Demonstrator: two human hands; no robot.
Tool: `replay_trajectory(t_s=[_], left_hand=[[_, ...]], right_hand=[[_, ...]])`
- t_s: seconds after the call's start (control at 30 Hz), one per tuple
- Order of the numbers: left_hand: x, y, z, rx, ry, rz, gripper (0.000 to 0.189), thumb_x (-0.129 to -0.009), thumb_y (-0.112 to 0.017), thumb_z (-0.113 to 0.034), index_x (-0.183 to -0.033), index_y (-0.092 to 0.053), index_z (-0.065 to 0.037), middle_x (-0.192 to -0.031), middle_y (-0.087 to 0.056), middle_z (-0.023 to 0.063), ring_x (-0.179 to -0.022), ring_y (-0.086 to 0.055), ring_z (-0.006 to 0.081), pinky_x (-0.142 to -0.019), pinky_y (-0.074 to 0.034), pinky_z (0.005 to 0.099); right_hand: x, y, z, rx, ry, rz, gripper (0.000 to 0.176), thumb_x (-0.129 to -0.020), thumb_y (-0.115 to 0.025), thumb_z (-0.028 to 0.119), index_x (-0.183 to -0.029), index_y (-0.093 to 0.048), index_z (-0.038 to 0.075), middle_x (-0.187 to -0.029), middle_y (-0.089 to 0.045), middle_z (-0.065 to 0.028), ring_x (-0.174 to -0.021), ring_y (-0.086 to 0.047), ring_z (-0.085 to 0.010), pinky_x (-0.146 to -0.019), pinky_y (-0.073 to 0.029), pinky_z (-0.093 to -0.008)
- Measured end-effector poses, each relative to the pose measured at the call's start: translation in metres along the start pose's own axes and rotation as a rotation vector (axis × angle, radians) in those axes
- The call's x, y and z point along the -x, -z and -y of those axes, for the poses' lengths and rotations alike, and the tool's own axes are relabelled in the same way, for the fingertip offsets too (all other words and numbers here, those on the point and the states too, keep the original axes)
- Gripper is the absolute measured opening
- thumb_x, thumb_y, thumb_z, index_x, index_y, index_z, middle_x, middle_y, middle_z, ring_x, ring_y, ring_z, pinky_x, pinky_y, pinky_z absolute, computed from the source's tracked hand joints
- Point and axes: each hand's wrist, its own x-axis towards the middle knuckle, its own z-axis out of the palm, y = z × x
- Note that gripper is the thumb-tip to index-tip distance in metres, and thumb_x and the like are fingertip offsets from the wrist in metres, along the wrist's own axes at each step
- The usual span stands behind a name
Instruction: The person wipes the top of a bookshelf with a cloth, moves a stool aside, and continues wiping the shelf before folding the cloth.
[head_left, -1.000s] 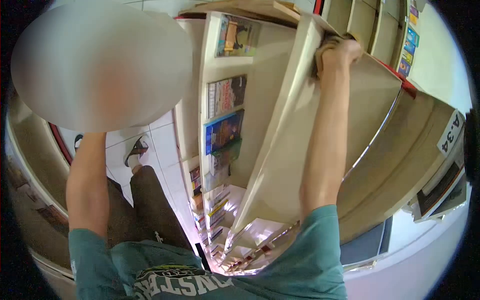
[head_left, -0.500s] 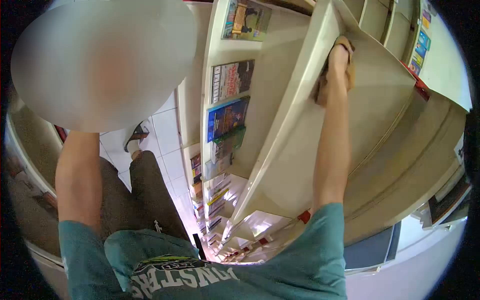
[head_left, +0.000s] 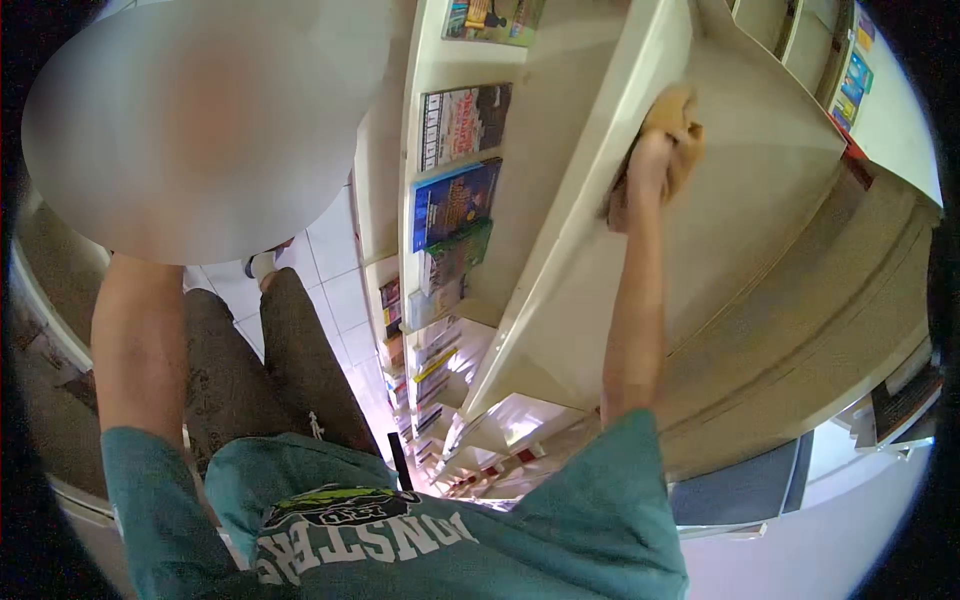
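Right hand gripping cloth, lengthwise along shelf edge.

Cream shelves, tan cloth on one, books on another

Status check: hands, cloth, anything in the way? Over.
Right hand holding brown cloth against cream shelf. Left hand hidden by blur. Nothing seen blocking the cloth; books on neighbouring shelf, apart.

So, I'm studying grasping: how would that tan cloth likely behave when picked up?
Probably floppy: the tan cloth looks bunched and folded at the right hand. Likely light, being only a handful. Unlikely to roll, given its crumpled shape.
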Motion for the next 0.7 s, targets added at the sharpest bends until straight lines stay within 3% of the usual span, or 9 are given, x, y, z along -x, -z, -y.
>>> replay_trajectory(t_s=[0.1,0.17,0.3,0.43,0.5,0.6,0.63,0.67,0.7], left_hand=[[0.001,-0.001,0.000,-0.032,-0.002,0.029,0.064,-0.074,-0.055,-0.037,-0.132,-0.032,-0.024,-0.141,-0.024,-0.0013,-0.129,-0.021,0.0223,-0.104,-0.016,0.0467],[0.000,0.000,0.001,-0.018,-0.023,0.005,0.063,-0.074,-0.054,-0.038,-0.132,-0.033,-0.024,-0.141,-0.024,-0.0019,-0.129,-0.022,0.0217,-0.104,-0.016,0.0467],[-0.004,0.003,-0.003,-0.013,-0.020,-0.010,0.062,-0.074,-0.054,-0.039,-0.131,-0.035,-0.023,-0.140,-0.025,-0.0022,-0.128,-0.023,0.0213,-0.103,-0.018,0.0470],[-0.001,0.002,0.001,0.006,-0.012,-0.009,0.062,-0.074,-0.054,-0.041,-0.131,-0.035,-0.024,-0.140,-0.025,-0.0031,-0.128,-0.023,0.0205,-0.104,-0.017,0.0466],[-0.001,0.004,0.000,-0.008,0.005,0.006,0.063,-0.075,-0.054,-0.041,-0.132,-0.034,-0.025,-0.140,-0.025,-0.0027,-0.128,-0.023,0.0213,-0.104,-0.016,0.0472],[-0.007,0.008,-0.009,0.009,-0.037,-0.045,0.063,-0.076,-0.054,-0.041,-0.133,-0.032,-0.025,-0.140,-0.025,-0.0025,-0.129,-0.023,0.0218,-0.104,-0.016,0.0475],[-0.010,0.010,-0.012,0.032,-0.071,-0.118,0.063,-0.076,-0.053,-0.041,-0.133,-0.031,-0.026,-0.140,-0.026,-0.0027,-0.129,-0.023,0.0216,-0.104,-0.016,0.0473],[-0.011,0.015,-0.015,0.032,-0.078,-0.108,0.063,-0.076,-0.053,-0.041,-0.133,-0.031,-0.026,-0.140,-0.026,-0.0027,-0.129,-0.023,0.0216,-0.104,-0.016,0.0473],[-0.010,0.022,-0.018,-0.046,-0.049,-0.020,0.062,-0.075,-0.053,-0.040,-0.130,-0.034,-0.018,-0.137,-0.028,0.0066,-0.127,-0.023,0.0270,-0.104,-0.015,0.0477]], right_hand=[[-0.008,-0.013,0.046,-0.032,-0.006,0.048,0.034,-0.089,-0.032,0.022,-0.104,-0.048,-0.005,-0.100,-0.052,-0.0179,-0.087,-0.048,-0.0260,-0.079,-0.038,-0.0383],[0.042,-0.015,0.067,0.012,0.049,0.030,0.035,-0.090,-0.031,0.023,-0.104,-0.047,-0.005,-0.100,-0.052,-0.0175,-0.086,-0.048,-0.0255,-0.080,-0.038,-0.0384],[0.147,-0.002,0.027,0.013,0.150,-0.017,0.038,-0.090,-0.031,0.026,-0.112,-0.039,-0.004,-0.109,-0.045,-0.0168,-0.096,-0.042,-0.0257,-0.086,-0.033,-0.0371],[0.202,0.012,-0.084,0.054,-0.160,0.007,0.044,-0.091,-0.031,0.029,-0.122,-0.029,-0.003,-0.122,-0.036,-0.0161,-0.110,-0.034,-0.0264,-0.094,-0.027,-0.0353],[0.185,0.010,-0.098,0.080,-0.297,0.037,0.049,-0.091,-0.031,0.030,-0.127,-0.024,-0.002,-0.128,-0.031,-0.0157,-0.116,-0.030,-0.0267,-0.098,-0.023,-0.0345],[0.115,-0.006,-0.033,0.183,-0.545,0.238,0.057,-0.091,-0.031,0.032,-0.135,-0.016,-0.001,-0.137,-0.025,-0.0152,-0.126,-0.023,-0.0272,-0.104,-0.018,-0.0332],[0.088,-0.010,-0.002,0.138,-0.189,0.173,0.049,-0.088,-0.032,0.027,-0.129,-0.026,-0.001,-0.128,-0.035,-0.0140,-0.116,-0.033,-0.0250,-0.097,-0.027,-0.0328],[0.075,-0.011,0.021,0.099,-0.140,0.154,0.042,-0.087,-0.033,0.024,-0.120,-0.033,-0.001,-0.118,-0.040,-0.0129,-0.106,-0.038,-0.0232,-0.091,-0.031,-0.0331],[0.063,-0.011,0.044,0.060,-0.090,0.136,0.036,-0.085,-0.034,0.022,-0.112,-0.039,-0.001,-0.109,-0.045,-0.0117,-0.097,-0.043,-0.0215,-0.085,-0.035,-0.0334]])
